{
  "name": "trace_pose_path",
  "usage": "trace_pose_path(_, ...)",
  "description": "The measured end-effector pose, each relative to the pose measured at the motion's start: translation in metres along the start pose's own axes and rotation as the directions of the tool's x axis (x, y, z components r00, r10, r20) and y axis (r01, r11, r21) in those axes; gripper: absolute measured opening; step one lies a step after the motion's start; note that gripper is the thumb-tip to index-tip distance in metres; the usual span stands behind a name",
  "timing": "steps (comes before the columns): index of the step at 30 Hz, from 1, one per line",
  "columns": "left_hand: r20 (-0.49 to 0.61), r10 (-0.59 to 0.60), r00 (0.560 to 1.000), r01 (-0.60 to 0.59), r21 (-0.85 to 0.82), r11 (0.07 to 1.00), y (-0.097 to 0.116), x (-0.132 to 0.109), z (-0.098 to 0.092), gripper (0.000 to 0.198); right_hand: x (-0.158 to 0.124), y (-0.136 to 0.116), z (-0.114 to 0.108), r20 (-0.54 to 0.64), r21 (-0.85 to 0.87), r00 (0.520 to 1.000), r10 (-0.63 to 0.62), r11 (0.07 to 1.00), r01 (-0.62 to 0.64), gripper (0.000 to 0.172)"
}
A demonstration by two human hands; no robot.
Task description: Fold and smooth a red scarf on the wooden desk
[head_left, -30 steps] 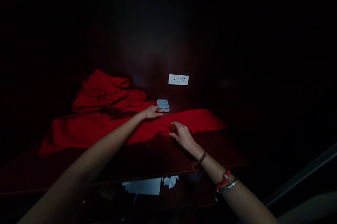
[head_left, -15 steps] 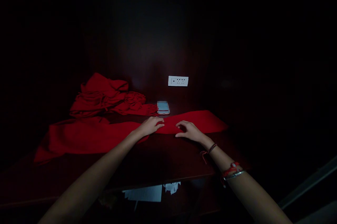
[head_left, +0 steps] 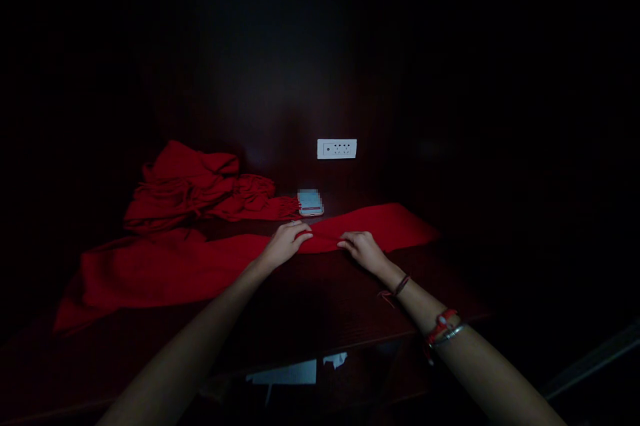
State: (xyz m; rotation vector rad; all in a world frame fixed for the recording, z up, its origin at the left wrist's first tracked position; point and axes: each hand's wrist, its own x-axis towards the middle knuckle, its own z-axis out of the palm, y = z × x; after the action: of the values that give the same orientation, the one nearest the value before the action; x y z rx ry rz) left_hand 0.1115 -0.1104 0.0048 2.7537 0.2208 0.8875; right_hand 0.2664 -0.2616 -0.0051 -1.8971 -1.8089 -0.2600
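Observation:
A long red scarf point(head_left: 165, 266) lies stretched across a dark wooden table point(head_left: 320, 306). My left hand point(head_left: 286, 243) rests on its middle with the fingers curled onto the cloth. My right hand point(head_left: 364, 249) sits a little to the right on the same scarf, fingers bent and pinching the fabric. Between the two hands the cloth bunches into a narrow ridge. The scarf's right end point(head_left: 400, 223) spreads flat toward the table's right side.
A heap of several more red scarves point(head_left: 193, 186) lies at the back left. A phone point(head_left: 310, 203) with a lit screen sits behind my hands. A white wall socket point(head_left: 337, 149) is above it. White papers point(head_left: 290, 373) show below the table's front edge.
My left hand drew back from the phone onto the scarf. Both hands came closer together and gathered the cloth between them.

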Motion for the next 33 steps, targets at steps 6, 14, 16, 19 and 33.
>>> trace_pose_path(6,0.1,-0.019,0.995,0.002,0.165,0.986,0.001,-0.005,-0.003,0.029,-0.001,0.002,-0.001,-0.022,0.102,0.999,-0.034,0.994,0.037,0.013)
trace_pose_path(14,0.186,0.152,0.971,-0.192,0.221,0.956,0.023,-0.009,-0.011,0.024,-0.001,-0.002,-0.003,-0.039,0.117,0.996,-0.08,0.99,0.084,0.009)
trace_pose_path(16,0.2,0.148,0.969,-0.196,0.25,0.948,0.024,-0.008,-0.011,0.021,-0.001,0.001,-0.005,-0.035,0.081,0.996,-0.082,0.993,0.085,0.012)
trace_pose_path(19,0.144,0.084,0.986,-0.124,0.298,0.946,0.022,-0.008,-0.012,0.024,-0.002,0.009,-0.01,-0.006,-0.044,0.996,-0.092,0.995,0.091,0.017)
trace_pose_path(33,0.084,-0.276,0.957,0.219,0.411,0.885,0.009,-0.006,-0.004,0.026,-0.002,0.021,-0.012,-0.158,0.074,0.987,-0.009,0.997,0.021,0.01)
